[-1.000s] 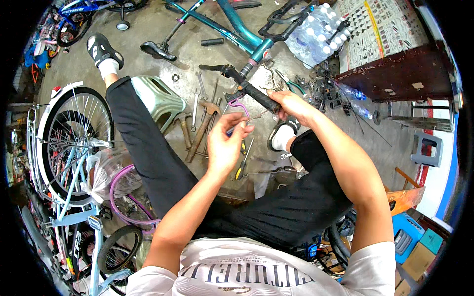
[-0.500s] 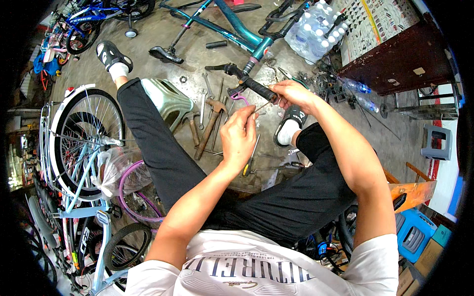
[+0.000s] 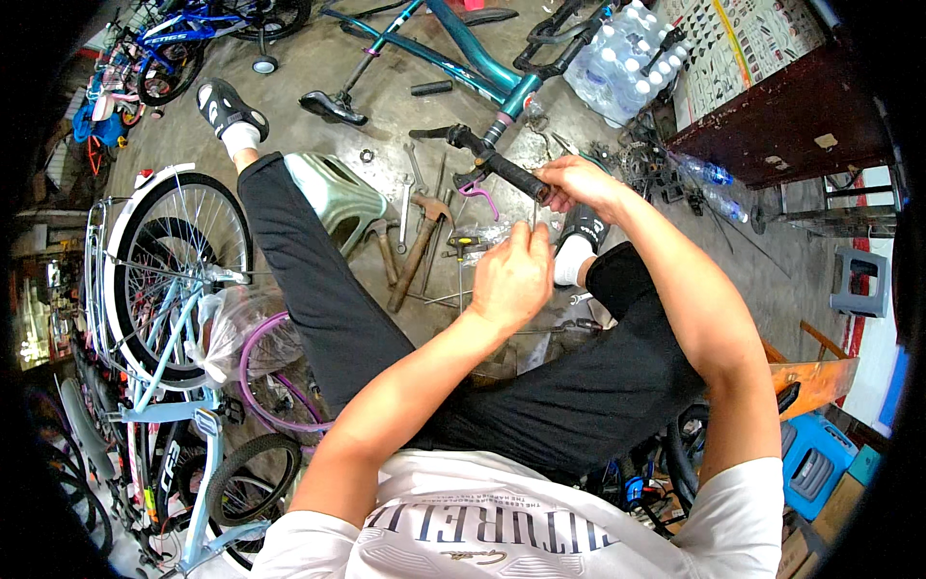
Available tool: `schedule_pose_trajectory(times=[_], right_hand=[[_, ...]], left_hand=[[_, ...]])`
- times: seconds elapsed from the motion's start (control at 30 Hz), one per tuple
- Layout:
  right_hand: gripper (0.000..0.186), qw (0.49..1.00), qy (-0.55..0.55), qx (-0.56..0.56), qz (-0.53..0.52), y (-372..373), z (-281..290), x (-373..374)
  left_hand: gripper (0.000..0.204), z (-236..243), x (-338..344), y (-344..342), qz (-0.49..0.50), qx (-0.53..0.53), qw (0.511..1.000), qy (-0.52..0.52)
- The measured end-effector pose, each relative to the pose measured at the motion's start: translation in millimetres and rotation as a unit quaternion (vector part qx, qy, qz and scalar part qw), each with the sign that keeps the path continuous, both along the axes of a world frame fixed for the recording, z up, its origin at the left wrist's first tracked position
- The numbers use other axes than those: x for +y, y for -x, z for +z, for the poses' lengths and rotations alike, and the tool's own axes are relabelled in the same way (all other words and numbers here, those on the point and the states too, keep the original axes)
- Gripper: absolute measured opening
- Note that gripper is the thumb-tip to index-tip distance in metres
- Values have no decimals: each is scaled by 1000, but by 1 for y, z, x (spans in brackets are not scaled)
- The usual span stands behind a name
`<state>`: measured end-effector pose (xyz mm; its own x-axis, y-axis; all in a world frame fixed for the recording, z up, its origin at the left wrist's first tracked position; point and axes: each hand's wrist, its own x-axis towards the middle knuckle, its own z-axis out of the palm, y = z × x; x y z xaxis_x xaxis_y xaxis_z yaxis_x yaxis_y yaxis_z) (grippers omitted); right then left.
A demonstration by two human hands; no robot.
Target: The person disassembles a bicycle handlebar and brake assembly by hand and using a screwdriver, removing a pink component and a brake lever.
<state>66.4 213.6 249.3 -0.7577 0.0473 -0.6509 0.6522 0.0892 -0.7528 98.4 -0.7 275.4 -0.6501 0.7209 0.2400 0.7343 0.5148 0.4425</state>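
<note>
My left hand point(image 3: 514, 275) is closed, its fingertips pinching a thin metal rod point(image 3: 535, 213) that points up at the end of a black handlebar grip point(image 3: 518, 176). My right hand point(image 3: 579, 185) closes its thumb and fingers round the end of that grip. The handlebar belongs to a teal bicycle frame point(image 3: 492, 75) lying on the floor. A purple brake lever point(image 3: 479, 196) hangs beside the grip. Just left of my left hand is a yellow-and-black screwdriver point(image 3: 464, 242). What the rod's tip touches is partly hidden by my fingers.
Hammers point(image 3: 417, 253) and a wrench point(image 3: 404, 217) lie between my legs, by a pale green metal stool point(image 3: 333, 198). Shrink-wrapped water bottles point(image 3: 617, 68) stand at the far right. A bicycle wheel point(image 3: 183, 265) and purple rim point(image 3: 258, 372) are on the left.
My left hand has moved right, toward my right hand, and the rod has swung from slanted to nearly upright. The screwdriver's yellow-and-black handle now shows. My right hand stays at the grip end.
</note>
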Motion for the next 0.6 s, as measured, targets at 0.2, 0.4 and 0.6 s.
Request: schedule_pose_trajectory(times=[0.2, 0.4, 0.6], right_hand=[[37, 1000, 12, 19, -4, -2, 7, -4], [39, 999, 8, 35, 9, 0, 2, -5], [39, 997, 64, 39, -19, 0, 0, -6]], left_hand=[[22, 11, 33, -5, -25, 35, 999, 19], [22, -2, 67, 2, -17, 71, 990, 123], [22, -11, 71, 5, 2, 72, 993, 90]])
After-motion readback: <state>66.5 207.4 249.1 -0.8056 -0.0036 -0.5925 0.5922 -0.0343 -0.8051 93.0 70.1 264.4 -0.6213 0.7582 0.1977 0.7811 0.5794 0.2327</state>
